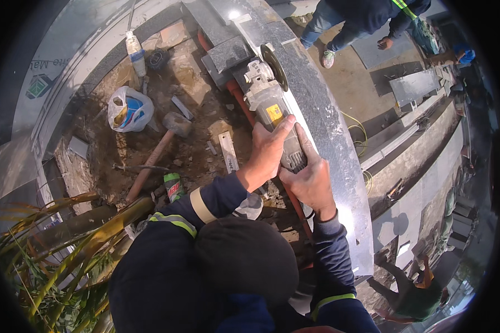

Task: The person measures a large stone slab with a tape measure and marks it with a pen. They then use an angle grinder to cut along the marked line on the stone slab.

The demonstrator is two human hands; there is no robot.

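1. Far left, a pale plastic bottle (135,54) with a cord at its top; what's inside, I can't tell.
2. Just below it, a thin white bag (132,125), its mouth loose, something blue and something orange-yellow showing inside. Folds hide the rest.
3. Across the rubble, a long-handled hammer (151,158), and by its handle a green can (174,187); no telling whether it's full.
4. Here's the left hand (266,154), bare, fingers curled around the side of the grinder (268,94), thumb laid over the casing. A good forward grip, I'd say: firm, thumb wrapped, well back from the disc (275,67).
5. The grinder itself sits centre stage, pointing away along the inner edge of the grey slab (326,114), its disc upright beside that edge. Contact? Can't tell, nor whether it's spinning. Best to hold that disc in one plane, press lightly and let it work without twisting. No guard is clear to see, so extra care.
6. And the right hand (311,180), bare too, closed around the rear of the body, one finger stretched along its flank. Better, in my judgement, to wrap that finger in against any kick.
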